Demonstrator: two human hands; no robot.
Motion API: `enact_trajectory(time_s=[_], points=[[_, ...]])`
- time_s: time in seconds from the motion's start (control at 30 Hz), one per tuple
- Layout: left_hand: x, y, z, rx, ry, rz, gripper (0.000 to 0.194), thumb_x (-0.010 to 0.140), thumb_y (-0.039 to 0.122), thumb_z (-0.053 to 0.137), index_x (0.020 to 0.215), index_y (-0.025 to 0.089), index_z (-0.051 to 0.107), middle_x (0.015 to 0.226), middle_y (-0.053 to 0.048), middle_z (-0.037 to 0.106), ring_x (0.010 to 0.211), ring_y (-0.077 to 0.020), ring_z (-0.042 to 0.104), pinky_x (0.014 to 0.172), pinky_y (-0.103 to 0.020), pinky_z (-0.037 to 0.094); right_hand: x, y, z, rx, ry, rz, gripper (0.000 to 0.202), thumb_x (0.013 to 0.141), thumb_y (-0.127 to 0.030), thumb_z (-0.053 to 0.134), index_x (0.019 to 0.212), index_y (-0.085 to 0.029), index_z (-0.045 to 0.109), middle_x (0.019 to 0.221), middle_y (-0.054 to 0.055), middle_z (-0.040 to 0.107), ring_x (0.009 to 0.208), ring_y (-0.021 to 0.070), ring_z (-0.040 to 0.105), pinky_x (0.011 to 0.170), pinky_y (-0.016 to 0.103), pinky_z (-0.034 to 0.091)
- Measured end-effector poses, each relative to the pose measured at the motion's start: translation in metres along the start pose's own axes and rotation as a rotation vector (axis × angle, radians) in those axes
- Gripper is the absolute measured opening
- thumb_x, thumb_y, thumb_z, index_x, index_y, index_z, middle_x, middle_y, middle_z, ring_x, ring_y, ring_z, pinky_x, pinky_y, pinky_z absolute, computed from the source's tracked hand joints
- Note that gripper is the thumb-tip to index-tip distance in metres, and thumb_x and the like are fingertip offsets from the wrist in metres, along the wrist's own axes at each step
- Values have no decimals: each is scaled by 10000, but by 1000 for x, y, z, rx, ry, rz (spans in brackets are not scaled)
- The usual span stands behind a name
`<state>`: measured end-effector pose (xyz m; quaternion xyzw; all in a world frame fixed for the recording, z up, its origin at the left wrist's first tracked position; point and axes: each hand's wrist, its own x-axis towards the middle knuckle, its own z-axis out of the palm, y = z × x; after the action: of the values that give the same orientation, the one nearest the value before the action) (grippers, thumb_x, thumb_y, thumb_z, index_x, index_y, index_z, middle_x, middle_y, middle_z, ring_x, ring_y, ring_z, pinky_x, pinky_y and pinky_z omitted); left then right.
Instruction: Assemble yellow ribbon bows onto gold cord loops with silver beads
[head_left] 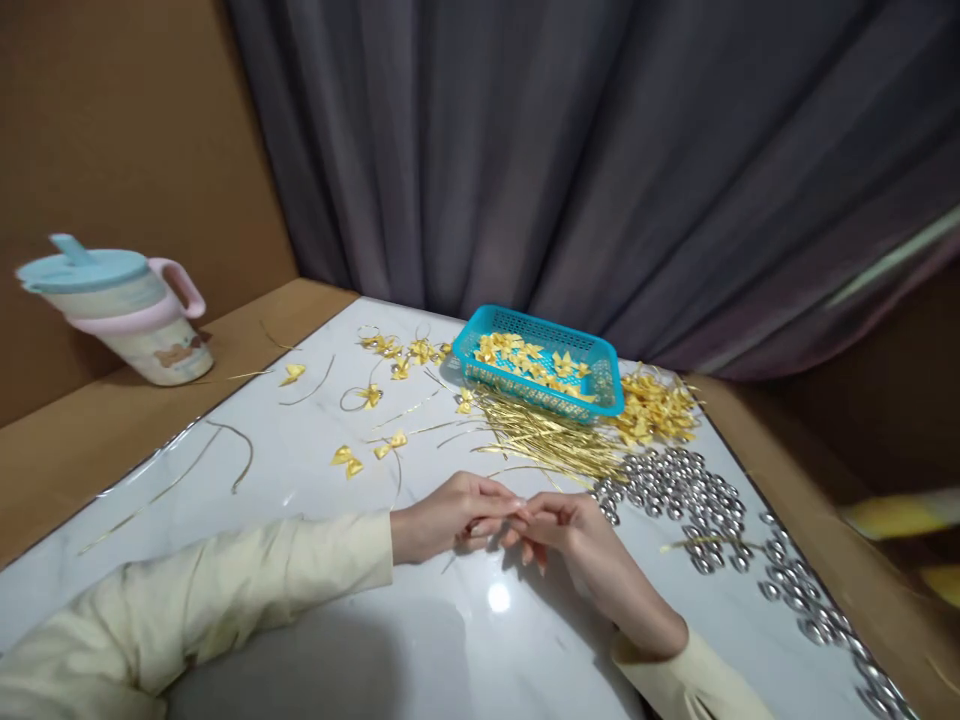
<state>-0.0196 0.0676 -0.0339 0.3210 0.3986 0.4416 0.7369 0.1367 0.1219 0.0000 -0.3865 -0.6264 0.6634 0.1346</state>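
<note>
Both hands meet above the white tabletop [420,610], near the middle of the view. My left hand [457,515] comes in from the left with its fingers pinched, and my right hand [574,530] comes from the right with thumb and fingertips pressed together against the left fingertips. Whatever lies between the fingertips is too small to make out. Just beyond the hands is a bundle of gold wire strips [551,440]. To the right of my right hand spread many shiny silver beads [679,485]. Yellow ribbon bows [347,461] lie beyond my left hand.
A blue basket [615,385] with yellow bows stands at the back, beside a heap of yellow bows [656,405]. A tumbler [139,320] with a blue lid and pink handle stands at the left. Loose wires lie on the left. A dark curtain [465,150] hangs behind.
</note>
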Motion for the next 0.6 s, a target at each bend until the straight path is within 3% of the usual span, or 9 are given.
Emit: enact_trajectory(time_s=[0.17,0.43,0.5,0.6], points=[[1,2,-3,-57,5,14,207,745,311,640,806,115,662,394,102,322,337,-21,168,382,-227,73,4,-1,-7,-72,-88,46,220,703,-314,633,625,-110,666,505,34,602,449,99,501,472,218,368],[-3,5,-2,-103,73,133,250,731,293,634,887,107,696,413,84,386,351,-23,217,391,-205,118,5,-7,0,-49,15,125,273,674,-391,664,622,-124,686,628,60,638,503,103,470,483,221,376],[-2,3,-3,-52,124,132,284,736,317,625,917,107,691,455,65,437,365,-26,260,393,-197,142,3,-11,4,-99,53,119,287,681,-404,639,587,-134,667,599,55,634,477,105,462,479,230,377],[-1,-4,-3,225,171,144,310,766,369,574,901,115,691,477,51,460,370,-45,302,393,-200,214,-4,-15,8,-223,107,91,309,708,-398,579,536,-144,617,500,43,607,421,104,435,460,239,353]])
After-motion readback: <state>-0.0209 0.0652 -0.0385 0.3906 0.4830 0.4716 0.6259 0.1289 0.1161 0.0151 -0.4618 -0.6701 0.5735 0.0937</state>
